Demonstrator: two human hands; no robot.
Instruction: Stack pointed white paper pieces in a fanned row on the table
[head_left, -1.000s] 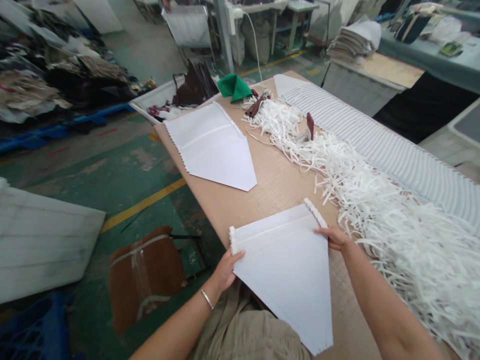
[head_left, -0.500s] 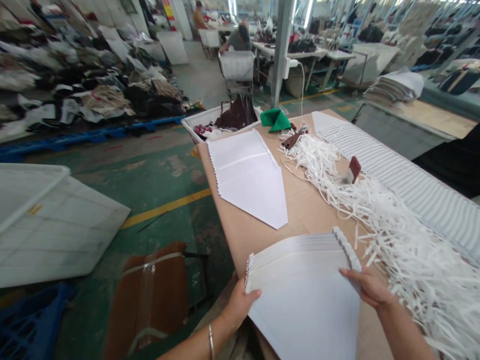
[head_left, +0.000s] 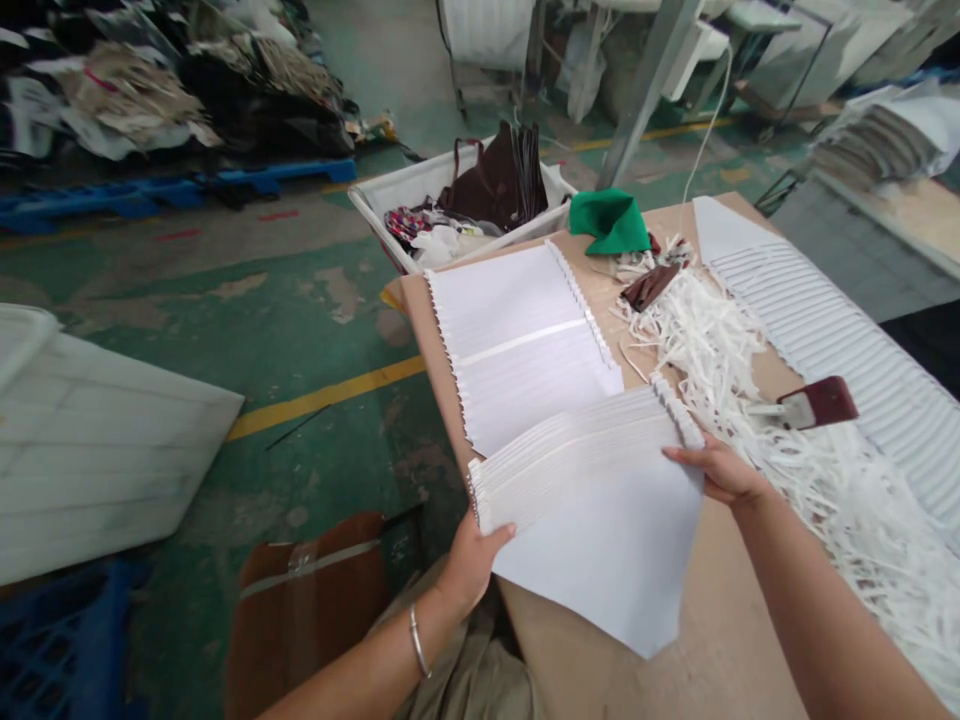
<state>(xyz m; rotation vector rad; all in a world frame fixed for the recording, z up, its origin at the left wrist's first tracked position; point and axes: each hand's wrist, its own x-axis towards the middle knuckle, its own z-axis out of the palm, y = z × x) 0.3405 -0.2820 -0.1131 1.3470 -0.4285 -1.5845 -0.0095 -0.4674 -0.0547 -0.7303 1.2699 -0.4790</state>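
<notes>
Between my two hands is a stack of white fabric panels [head_left: 592, 520], its layers fanned along the far edge, with notched sides and a tapered near end. My left hand [head_left: 471, 560] is closed on its left edge, thumb on top. On the right edge my right hand [head_left: 716, 468] grips it the same way, fingers partly hidden beneath. Just beyond, a second spread of white panels [head_left: 517, 340] lies on the brown-covered table [head_left: 600, 665], partly covered by the held stack. A brush with a dark red handle [head_left: 821, 403] lies to the right on white strips.
White strips [head_left: 847, 500] heap along the table's right, beside a long row of overlapping white panels [head_left: 825, 320]. Green cloth [head_left: 609, 220] sits at the far edge. A white bin [head_left: 375, 205] stands beyond, another bin [head_left: 97, 430] at left, a brown bundled seat [head_left: 307, 610] below.
Both hands have carried the held stack forward, so it now overlaps the panels on the table. The view has tilted down. The brush now appears with its handle pointing right.
</notes>
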